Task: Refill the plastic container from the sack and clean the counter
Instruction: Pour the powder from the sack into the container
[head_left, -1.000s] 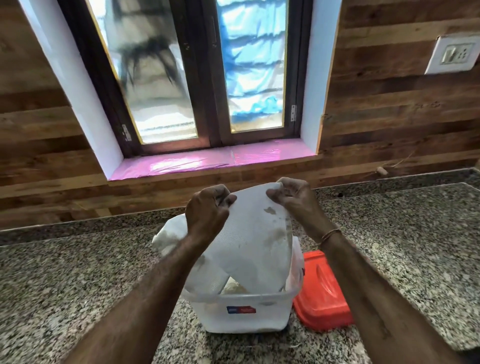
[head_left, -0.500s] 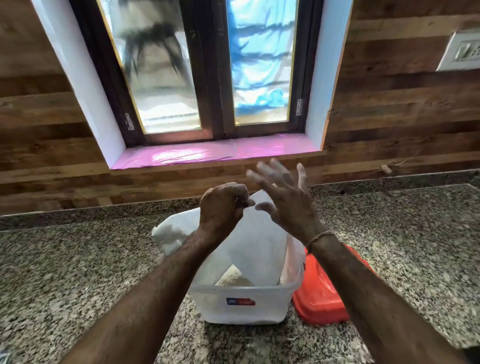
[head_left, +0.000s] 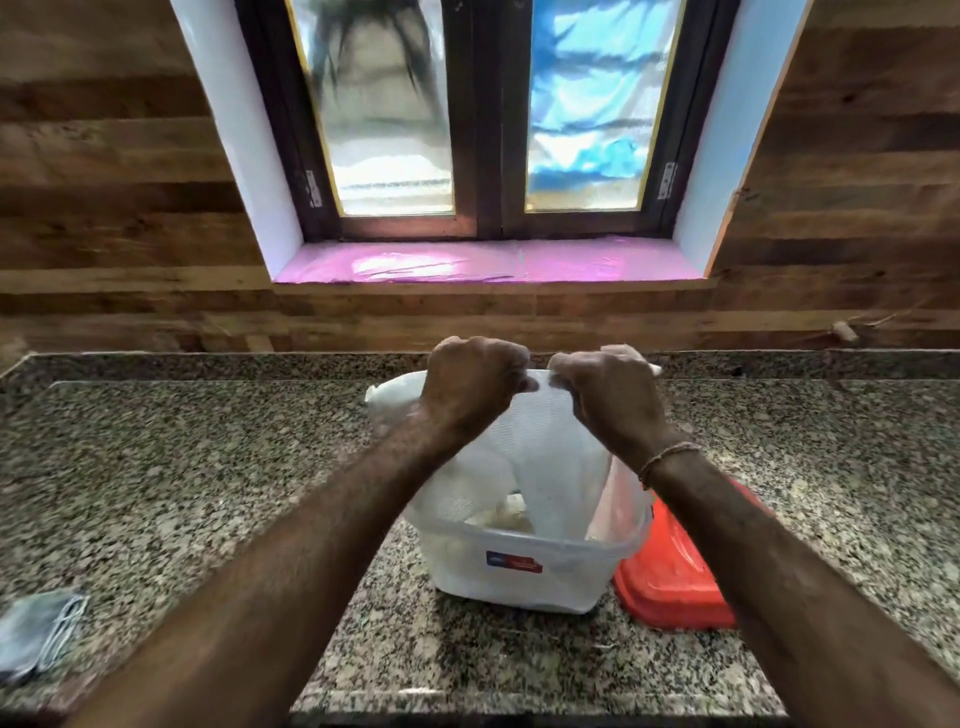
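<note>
Head camera showed both hands, left hand (head_left: 470, 392) and right hand (head_left: 608, 397), gripping the upturned white sack (head_left: 550, 447) over the plastic container (head_left: 524, 571) on the counter (head_left: 208, 467), refilling probably near finished, cleaning not begun.

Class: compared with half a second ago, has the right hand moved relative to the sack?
Yes. The right hand, then open and off the sack, now grips its top edge beside the left hand.

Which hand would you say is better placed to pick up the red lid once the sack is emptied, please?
Probably the right hand: the red lid lies just right of the plastic container, under that forearm. The left hand would have to cross over. Both now grip the sack.
</note>
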